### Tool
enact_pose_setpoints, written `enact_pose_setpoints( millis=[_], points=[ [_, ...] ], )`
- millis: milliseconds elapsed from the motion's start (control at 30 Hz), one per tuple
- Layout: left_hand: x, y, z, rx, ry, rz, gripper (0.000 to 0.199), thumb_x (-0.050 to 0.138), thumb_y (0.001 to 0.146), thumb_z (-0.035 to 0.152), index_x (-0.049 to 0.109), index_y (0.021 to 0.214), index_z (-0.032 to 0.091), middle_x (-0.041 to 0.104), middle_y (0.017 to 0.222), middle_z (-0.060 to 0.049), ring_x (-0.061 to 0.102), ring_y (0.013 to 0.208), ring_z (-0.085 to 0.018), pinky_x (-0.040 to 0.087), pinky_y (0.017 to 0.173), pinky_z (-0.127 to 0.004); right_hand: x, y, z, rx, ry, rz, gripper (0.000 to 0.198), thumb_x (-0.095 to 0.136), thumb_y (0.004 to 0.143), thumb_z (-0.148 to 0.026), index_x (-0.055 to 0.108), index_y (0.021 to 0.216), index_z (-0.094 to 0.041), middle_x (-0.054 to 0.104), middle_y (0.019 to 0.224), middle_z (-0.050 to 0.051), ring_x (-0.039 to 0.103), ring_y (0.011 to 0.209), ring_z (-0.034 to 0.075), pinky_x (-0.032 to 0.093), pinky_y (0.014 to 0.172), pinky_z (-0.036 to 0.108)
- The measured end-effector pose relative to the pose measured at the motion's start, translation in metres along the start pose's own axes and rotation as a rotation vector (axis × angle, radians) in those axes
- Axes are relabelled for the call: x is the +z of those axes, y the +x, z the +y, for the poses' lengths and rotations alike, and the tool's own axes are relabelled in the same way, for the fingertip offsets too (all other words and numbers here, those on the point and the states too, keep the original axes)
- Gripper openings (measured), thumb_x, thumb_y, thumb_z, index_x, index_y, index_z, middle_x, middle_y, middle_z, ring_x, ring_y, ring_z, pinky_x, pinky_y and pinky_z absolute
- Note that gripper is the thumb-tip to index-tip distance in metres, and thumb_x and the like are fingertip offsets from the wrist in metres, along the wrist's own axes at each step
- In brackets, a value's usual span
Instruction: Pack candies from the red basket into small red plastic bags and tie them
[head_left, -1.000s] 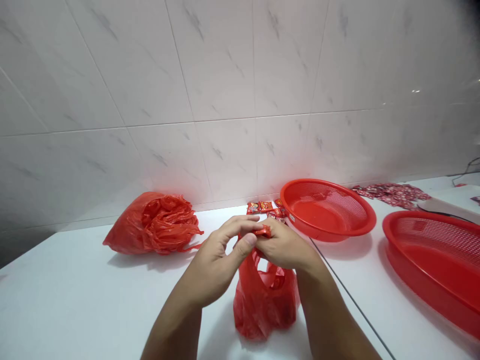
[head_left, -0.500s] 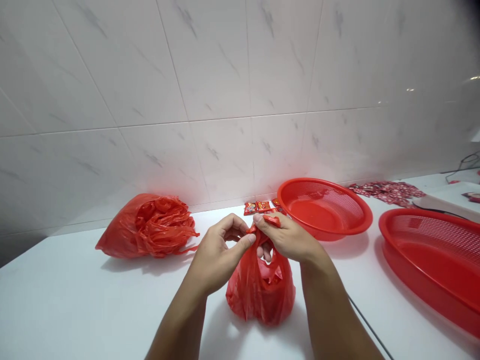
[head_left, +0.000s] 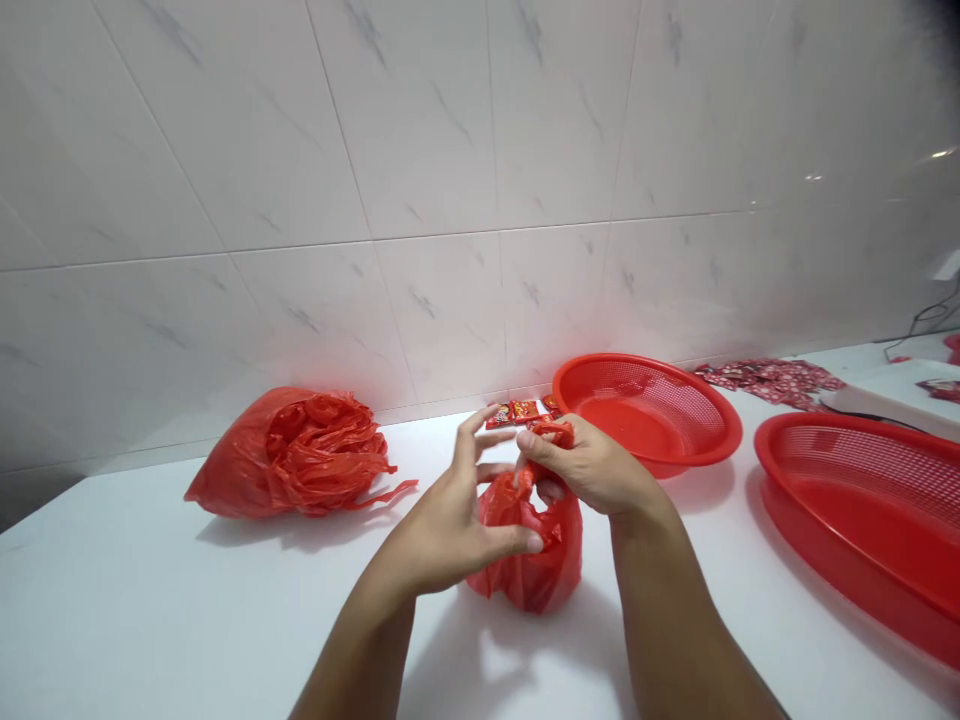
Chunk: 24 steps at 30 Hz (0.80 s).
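Observation:
A filled red plastic bag is in front of me over the white table, its top gathered and twisted. My right hand grips the bag's handles between thumb and fingers, with a loop of red plastic showing above the thumb. On the bag's left side, my left hand is open, its thumb and fingers spread apart. The left fingertips are close to the bag's top; whether they touch it I cannot tell. Pinkish contents show faintly through the bag's opening.
To the left lies a bundle of red plastic bags. Small red packets lie by the wall. A round red basket and a larger red basket stand at right. Behind them are patterned red sachets and a white tray.
My left hand has let go of the bag's top and spread its fingers. The right hand keeps its grip. The bag has shifted slightly up and turned.

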<state>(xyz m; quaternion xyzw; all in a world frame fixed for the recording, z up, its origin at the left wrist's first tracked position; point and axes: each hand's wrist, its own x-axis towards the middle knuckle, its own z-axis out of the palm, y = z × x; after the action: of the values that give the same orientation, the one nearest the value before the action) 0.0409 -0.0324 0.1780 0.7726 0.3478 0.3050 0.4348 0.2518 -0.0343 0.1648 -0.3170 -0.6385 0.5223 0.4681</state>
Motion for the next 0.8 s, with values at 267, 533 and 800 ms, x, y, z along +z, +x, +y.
enact_pose_setpoints(
  millis=[267,533,800],
  points=[
    [0.000,0.009,0.000,-0.048,-0.002,-0.237,0.030,0.062,0.095,0.028,0.070,0.123,0.022,0.077,0.095,-0.004,0.071,0.083,-0.021,0.055,0.079,-0.033,-0.017,-0.010,-0.004,-0.113,-0.190,-0.125,0.007,0.083,0.084,-0.022,0.085,0.091,-0.023,0.069,0.089,0.004,0.067,0.080,0.017,0.057,0.072,0.028],
    [0.000,0.010,-0.006,-0.122,-0.373,-0.134,0.072,0.037,0.103,0.072,0.055,0.151,0.021,0.081,0.097,-0.011,0.074,0.106,-0.031,0.049,0.105,-0.050,0.000,-0.004,-0.004,-0.251,-0.500,0.115,0.031,0.069,0.082,-0.001,0.084,0.082,-0.028,0.071,0.095,0.001,0.066,0.083,0.015,0.054,0.073,0.029],
    [-0.003,0.010,-0.003,-0.049,-0.466,0.020,0.075,0.036,0.099,0.079,0.076,0.120,0.019,0.081,0.105,-0.012,0.074,0.106,-0.031,0.058,0.091,-0.043,0.027,0.011,0.002,-0.474,-0.486,0.302,0.026,0.071,0.090,-0.009,0.085,0.090,-0.031,0.071,0.103,0.005,0.068,0.103,0.023,0.058,0.088,0.037]
  ],
)
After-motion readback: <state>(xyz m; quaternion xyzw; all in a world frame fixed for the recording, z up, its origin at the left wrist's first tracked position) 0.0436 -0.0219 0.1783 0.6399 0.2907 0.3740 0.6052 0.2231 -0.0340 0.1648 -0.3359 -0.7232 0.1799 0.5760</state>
